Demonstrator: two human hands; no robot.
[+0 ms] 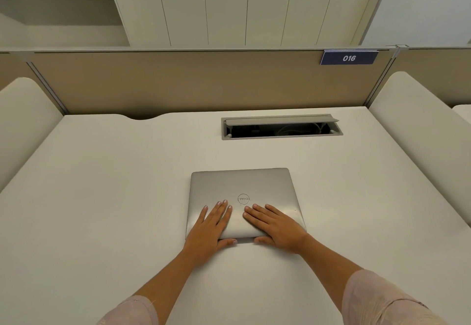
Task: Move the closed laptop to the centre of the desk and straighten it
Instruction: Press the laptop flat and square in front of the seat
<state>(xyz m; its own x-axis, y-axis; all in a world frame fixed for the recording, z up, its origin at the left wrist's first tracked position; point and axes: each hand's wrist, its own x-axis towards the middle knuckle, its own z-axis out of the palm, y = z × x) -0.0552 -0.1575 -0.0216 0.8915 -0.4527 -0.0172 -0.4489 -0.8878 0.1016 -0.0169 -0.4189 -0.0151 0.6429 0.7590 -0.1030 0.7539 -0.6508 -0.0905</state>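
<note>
A closed silver laptop (242, 187) with a round logo lies flat on the white desk (102, 197), near the middle and roughly square to the desk's edges. My left hand (211, 227) rests palm down on the lid's near left part, thumb curled under the front edge. My right hand (275, 225) lies flat on the near right part, thumb likewise at the front edge. The fingers of both hands spread across the lid and point away from me.
An open grey cable hatch (281, 127) is set into the desk behind the laptop. A beige partition (178, 82) with a blue "016" sign (348, 57) closes the far edge. White dividers (420, 125) flank both sides.
</note>
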